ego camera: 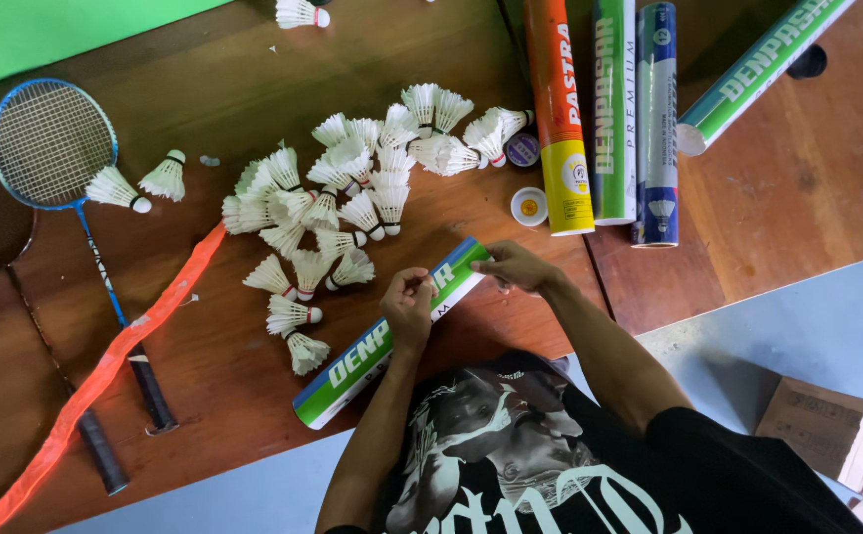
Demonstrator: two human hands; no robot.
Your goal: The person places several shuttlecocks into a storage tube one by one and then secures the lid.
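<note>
We grip a green-and-white shuttlecock tube [392, 336] lying on the wooden table [214, 396]: our left hand [408, 305] closes around its middle, our right hand [517, 265] pinches its far end. Beyond lies a heap of white shuttlecocks [343, 198], then three upright-laid tubes [609, 119] and a blue racket [54, 148].

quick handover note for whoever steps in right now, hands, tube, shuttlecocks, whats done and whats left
Left hand: gripping the middle of the green-and-white tube, which lies on the wooden table.
Right hand: fingers at the tube's far end.
Loose shuttlecocks: piled beyond the tube, two more by the blue racket.
Done: nothing visibly packed.
Left: the whole pile is still outside the tube; four other tubes lie further back.
</note>
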